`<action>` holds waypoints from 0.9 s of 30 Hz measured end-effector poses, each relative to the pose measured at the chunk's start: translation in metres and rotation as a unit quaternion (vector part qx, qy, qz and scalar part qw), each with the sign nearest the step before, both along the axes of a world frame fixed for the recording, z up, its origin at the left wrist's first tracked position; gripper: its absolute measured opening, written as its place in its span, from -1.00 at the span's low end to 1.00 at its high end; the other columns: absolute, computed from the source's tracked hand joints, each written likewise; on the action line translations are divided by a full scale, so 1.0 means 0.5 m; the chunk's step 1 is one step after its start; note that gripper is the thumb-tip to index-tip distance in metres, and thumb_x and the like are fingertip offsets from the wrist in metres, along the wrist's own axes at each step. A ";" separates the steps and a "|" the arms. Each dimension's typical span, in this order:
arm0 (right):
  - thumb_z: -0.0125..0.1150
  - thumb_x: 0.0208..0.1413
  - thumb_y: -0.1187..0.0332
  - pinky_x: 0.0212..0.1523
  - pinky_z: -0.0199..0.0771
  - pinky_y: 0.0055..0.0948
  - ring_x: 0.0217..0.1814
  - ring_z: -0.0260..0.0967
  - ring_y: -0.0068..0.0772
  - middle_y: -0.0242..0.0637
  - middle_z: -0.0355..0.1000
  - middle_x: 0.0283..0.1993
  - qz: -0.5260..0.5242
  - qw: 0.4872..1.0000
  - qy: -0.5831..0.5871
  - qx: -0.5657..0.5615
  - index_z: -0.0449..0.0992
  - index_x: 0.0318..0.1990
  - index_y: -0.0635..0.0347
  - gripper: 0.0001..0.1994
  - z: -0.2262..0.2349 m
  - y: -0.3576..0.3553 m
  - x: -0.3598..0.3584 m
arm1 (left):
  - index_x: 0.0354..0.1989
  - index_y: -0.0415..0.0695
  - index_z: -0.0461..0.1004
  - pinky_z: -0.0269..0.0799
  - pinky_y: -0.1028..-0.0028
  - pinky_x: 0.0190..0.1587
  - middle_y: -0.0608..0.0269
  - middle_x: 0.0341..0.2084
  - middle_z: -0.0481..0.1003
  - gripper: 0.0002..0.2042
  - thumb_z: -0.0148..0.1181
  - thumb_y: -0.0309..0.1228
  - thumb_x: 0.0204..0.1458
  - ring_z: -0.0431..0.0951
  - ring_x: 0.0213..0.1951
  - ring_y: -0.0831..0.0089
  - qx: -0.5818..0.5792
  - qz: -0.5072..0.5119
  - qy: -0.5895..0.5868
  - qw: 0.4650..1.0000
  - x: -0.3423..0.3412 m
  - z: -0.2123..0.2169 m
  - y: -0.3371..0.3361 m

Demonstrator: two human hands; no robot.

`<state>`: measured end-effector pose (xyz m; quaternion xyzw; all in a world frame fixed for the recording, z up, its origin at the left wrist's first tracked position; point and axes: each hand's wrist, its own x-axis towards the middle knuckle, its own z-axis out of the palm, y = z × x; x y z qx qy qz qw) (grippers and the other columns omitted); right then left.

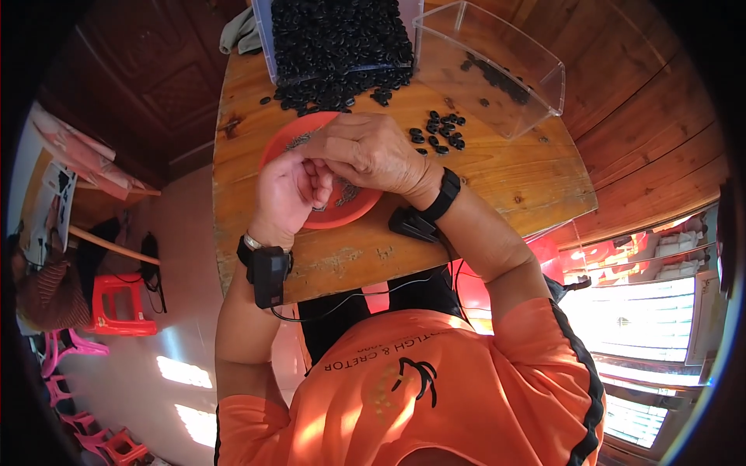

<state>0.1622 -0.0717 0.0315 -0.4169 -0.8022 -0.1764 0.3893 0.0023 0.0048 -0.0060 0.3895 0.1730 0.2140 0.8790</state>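
**Orange sleeves, hands meeting over a red bowl**

Orange shirt (435, 388) fills the near edge, with black wrist devices on both forearms. On the wooden table (513, 182), the left hand (289, 194) and right hand (371, 151) meet over a red bowl (342, 211), fingers curled together on something small; whether either grip is clamped on a piece cannot be told. Just beyond the right hand lies a small cluster of black rings (439, 132). Farther off, a clear tray (497, 66) holds a few rings, beside a bin heaped with black rings (338, 35), some spilling onto the table.
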 end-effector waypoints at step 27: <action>0.28 -0.14 0.48 -0.31 0.46 -0.40 -0.31 0.43 -0.24 -0.29 0.42 -0.37 -0.027 0.982 0.146 -0.121 0.49 -0.38 0.15 -0.88 -0.023 0.008 -0.015 | -0.31 -0.17 0.38 0.21 0.60 -0.58 0.31 -0.60 0.41 -0.88 -0.06 -0.41 0.11 0.37 -0.61 0.53 0.061 0.095 -0.004 0.994 0.001 0.001 0.007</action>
